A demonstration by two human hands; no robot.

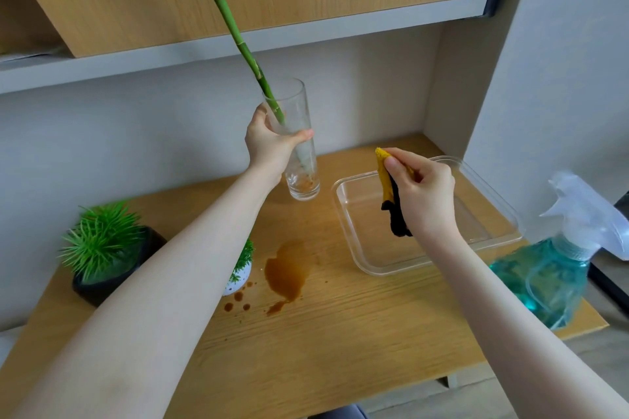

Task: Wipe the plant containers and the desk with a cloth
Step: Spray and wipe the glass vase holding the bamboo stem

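**Two hands busy, one spill waiting**

Two hands are at work: the left hand (269,143) is wrapped round a tall glass (295,143), fingers and thumb curled about its middle, holding it tilted and seemingly lifted off the desk (340,333); the right hand (425,194) pinches a yellow-and-black cloth (391,201) that hangs over a clear tray (493,211), near the glass but apart from it.

A long green stalk (238,41) leans out of the glass toward the shelf (204,51) above; brownish residue sits at the bottom of the glass.

A brown puddle (286,272) lies on the desk, with small drops beside a white pot (238,279); a dark pot (109,275) of spiky greenery stands at the left and a blue spray bottle (551,279) at the right edge.

The risks, as I judge them: the top-heavy stalk could lever the glass from a one-handed grip; rubbing hard could tip it; a sleeveless forearm passing low could smear the puddle or knock the white pot.
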